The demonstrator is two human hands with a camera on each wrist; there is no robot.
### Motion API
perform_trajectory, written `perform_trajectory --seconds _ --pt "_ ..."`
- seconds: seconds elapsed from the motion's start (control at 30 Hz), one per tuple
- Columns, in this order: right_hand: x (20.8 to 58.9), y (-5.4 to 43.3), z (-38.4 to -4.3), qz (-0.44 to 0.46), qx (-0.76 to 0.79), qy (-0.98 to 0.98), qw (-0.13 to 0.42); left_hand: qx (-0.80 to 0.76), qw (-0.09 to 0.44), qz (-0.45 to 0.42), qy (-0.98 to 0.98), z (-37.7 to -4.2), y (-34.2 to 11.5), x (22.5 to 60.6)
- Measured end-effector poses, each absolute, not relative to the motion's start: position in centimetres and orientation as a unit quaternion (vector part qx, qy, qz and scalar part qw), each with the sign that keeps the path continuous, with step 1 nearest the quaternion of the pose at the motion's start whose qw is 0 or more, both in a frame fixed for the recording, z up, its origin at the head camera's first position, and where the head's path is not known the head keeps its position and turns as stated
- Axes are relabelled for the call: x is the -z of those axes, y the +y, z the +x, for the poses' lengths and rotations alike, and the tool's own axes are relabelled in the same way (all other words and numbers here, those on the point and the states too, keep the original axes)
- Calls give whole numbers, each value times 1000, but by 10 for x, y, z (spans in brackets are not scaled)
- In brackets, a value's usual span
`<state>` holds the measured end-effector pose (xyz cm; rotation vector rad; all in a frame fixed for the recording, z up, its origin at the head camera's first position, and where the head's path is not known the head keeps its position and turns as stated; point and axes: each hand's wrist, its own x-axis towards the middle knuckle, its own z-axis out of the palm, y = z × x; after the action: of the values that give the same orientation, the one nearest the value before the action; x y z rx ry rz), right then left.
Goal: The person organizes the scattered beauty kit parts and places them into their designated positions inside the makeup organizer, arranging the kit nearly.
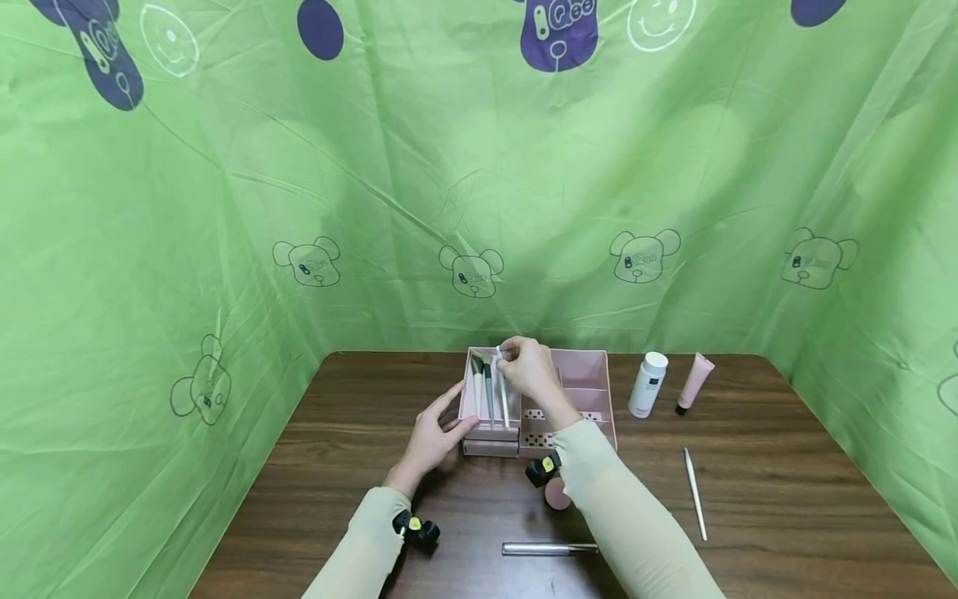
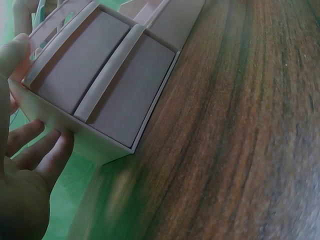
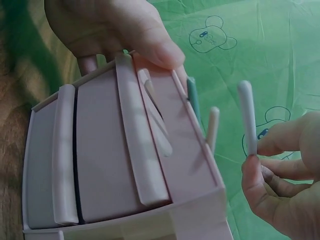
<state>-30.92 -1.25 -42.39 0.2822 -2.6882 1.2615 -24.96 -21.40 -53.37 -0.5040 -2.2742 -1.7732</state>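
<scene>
A pink cosmetics organizer (image 1: 572, 366) stands at the back of the table, with drawers in its left front part (image 2: 80, 65). My left hand (image 1: 432, 434) grips its left side, thumb at the upper front edge and fingers against the side wall. Above the left compartment, my right hand (image 1: 527, 368) pinches a slim white makeup brush (image 3: 247, 115) between thumb and fingertips. Beside it, two more makeup brushes lean in that compartment: one with a white handle (image 1: 478, 391) and one with a green handle (image 1: 490, 395). The pinched brush's lower end is unclear.
Right of the organizer stand a white bottle (image 1: 648, 385) and a pink tube (image 1: 695, 383) with a black cap. A thin white stick (image 1: 695, 493) lies at the right. Near the front are a silver pen-like tube (image 1: 542, 549) and a round pink item (image 1: 557, 494), partly behind the right sleeve.
</scene>
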Motion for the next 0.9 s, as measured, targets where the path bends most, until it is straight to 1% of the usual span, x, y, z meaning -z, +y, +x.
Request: perform_trajectory --seconds 0.47,0.6,0.73,0.9 --pt "426 -16 -311 88 -420 -901 67 589 111 -171 -782 -248 -213 532" --pt "427 -14 -311 81 -421 -902 55 592 107 -184 -777 -242 -210 520" --pt "427 -12 -311 81 -423 -900 59 589 94 -186 -781 -234 -209 504" --pt "427 -11 -310 79 -422 -901 59 586 87 -183 -784 -231 -209 499"
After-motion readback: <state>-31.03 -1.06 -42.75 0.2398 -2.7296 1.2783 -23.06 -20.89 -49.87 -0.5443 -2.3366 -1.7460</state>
